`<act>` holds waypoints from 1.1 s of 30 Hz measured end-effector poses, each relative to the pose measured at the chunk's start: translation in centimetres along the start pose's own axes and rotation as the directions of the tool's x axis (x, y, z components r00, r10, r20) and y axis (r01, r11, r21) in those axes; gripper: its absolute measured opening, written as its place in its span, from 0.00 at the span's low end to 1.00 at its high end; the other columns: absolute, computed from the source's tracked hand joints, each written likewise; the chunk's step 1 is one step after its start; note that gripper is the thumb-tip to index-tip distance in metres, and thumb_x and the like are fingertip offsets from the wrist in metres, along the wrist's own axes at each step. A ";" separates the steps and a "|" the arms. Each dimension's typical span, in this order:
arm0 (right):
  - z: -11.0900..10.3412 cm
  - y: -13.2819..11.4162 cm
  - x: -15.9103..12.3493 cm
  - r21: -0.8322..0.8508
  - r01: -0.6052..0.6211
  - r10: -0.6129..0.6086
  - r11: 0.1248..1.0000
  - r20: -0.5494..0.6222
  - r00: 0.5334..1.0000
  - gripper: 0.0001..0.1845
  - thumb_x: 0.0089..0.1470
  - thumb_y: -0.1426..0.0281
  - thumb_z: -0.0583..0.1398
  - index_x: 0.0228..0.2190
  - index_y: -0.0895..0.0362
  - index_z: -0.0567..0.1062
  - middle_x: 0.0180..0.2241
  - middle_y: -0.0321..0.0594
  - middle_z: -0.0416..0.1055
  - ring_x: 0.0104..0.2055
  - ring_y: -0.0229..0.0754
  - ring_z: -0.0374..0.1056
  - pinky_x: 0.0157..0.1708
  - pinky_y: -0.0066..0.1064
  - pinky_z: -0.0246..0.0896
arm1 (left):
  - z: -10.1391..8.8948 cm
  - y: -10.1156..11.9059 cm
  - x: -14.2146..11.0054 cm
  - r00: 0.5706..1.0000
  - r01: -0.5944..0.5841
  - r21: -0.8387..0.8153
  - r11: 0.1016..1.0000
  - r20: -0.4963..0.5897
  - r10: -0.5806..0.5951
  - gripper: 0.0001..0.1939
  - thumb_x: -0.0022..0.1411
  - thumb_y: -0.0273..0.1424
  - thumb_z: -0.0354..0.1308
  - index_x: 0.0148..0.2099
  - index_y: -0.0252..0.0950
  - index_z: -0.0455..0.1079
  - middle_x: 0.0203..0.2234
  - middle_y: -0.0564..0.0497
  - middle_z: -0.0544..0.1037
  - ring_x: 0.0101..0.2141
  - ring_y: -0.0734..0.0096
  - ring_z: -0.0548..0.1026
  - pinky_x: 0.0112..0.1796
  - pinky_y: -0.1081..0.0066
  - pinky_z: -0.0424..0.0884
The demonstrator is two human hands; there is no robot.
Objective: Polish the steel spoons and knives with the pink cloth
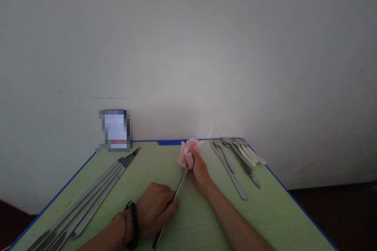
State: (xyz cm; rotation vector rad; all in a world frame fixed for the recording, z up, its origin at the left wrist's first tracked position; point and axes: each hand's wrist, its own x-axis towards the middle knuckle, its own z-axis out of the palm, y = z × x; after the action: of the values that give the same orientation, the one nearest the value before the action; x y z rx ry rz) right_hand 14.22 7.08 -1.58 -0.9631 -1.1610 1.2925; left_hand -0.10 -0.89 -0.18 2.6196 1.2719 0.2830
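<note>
Cloth (189,160) around utensil (180,184): apparently a wiping step

Left hand (156,206) pinches the utensil's shaft; right hand (200,172) grips the bunched cloth around its far end, beyond the left grip. A wiping stroke would call for a steady left pinch and even cloth pressure.

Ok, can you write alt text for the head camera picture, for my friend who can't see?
A person's left hand grips a metal utensil while the right hand holds a pink cloth at its far end, over a light green table. Long metal cutlery lies on the left, with spoons, a fork and a knife on the right.
</note>
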 end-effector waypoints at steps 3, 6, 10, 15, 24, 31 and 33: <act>0.2 -0.6 -0.6 -0.092 -0.008 0.013 0.996 0.058 0.998 0.21 0.48 0.51 0.52 0.21 0.56 0.67 0.21 0.34 0.63 0.27 0.38 0.58 0.30 0.29 0.54 | -0.1 -0.1 0.2 1.000 0.014 -0.022 1.000 -0.003 -0.014 0.24 0.66 0.34 0.34 0.25 0.36 0.65 0.21 0.50 0.71 0.24 0.71 0.69 0.29 0.71 0.60; 0.7 -1.3 -1.3 -0.151 -0.007 0.027 0.989 0.134 0.991 0.18 0.48 0.54 0.54 0.23 0.57 0.69 0.22 0.34 0.65 0.28 0.38 0.59 0.30 0.29 0.54 | 0.0 -0.2 0.4 0.999 0.044 -0.028 0.999 -0.006 -0.044 0.24 0.66 0.34 0.34 0.24 0.36 0.64 0.19 0.51 0.70 0.22 0.72 0.68 0.27 0.71 0.58; 0.8 -0.8 -1.2 -0.142 -0.032 0.055 0.989 0.156 0.986 0.16 0.47 0.58 0.54 0.18 0.57 0.66 0.19 0.33 0.62 0.24 0.36 0.55 0.27 0.28 0.52 | 0.3 -0.4 0.6 0.999 0.053 -0.013 0.999 -0.002 -0.053 0.20 0.64 0.35 0.39 0.23 0.37 0.63 0.18 0.52 0.70 0.20 0.72 0.67 0.25 0.72 0.57; 0.4 -0.2 -0.2 0.268 -0.105 0.118 0.958 -0.035 0.992 0.17 0.44 0.55 0.55 0.20 0.56 0.65 0.18 0.31 0.61 0.21 0.35 0.56 0.26 0.29 0.54 | 0.3 -0.4 0.1 0.999 -0.050 0.022 0.999 0.000 0.050 0.15 0.61 0.33 0.42 0.24 0.37 0.63 0.19 0.51 0.71 0.22 0.71 0.67 0.27 0.71 0.58; 0.4 -1.4 0.0 0.470 -0.128 0.200 0.873 -0.106 0.974 0.12 0.43 0.59 0.57 0.21 0.54 0.66 0.16 0.29 0.61 0.18 0.34 0.53 0.22 0.28 0.50 | 0.5 -0.3 -0.5 0.989 -0.151 -0.009 0.989 -0.007 0.151 0.15 0.60 0.31 0.41 0.23 0.37 0.61 0.20 0.50 0.69 0.23 0.70 0.67 0.31 0.70 0.61; 0.2 -0.1 0.1 0.190 -0.083 0.070 0.978 0.073 0.995 0.15 0.45 0.57 0.58 0.20 0.57 0.67 0.20 0.31 0.62 0.23 0.34 0.53 0.25 0.27 0.50 | 0.9 -0.6 0.0 0.994 -0.112 -0.010 0.994 -0.019 0.112 0.19 0.64 0.32 0.36 0.23 0.36 0.59 0.18 0.52 0.68 0.19 0.73 0.64 0.26 0.70 0.55; 0.0 -0.1 0.0 0.118 -0.076 0.064 0.990 0.097 0.993 0.16 0.46 0.56 0.57 0.20 0.57 0.67 0.19 0.31 0.61 0.23 0.34 0.52 0.24 0.27 0.48 | 0.8 -0.5 0.0 0.996 -0.092 -0.012 0.996 -0.024 0.092 0.19 0.64 0.32 0.36 0.23 0.36 0.59 0.18 0.52 0.68 0.19 0.74 0.63 0.26 0.70 0.55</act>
State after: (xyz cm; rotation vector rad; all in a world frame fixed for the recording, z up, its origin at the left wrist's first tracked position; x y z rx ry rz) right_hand 14.22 7.08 -1.53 -0.8685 -1.1131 1.4609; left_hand -0.24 -0.68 -1.05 2.6758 1.1545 0.3365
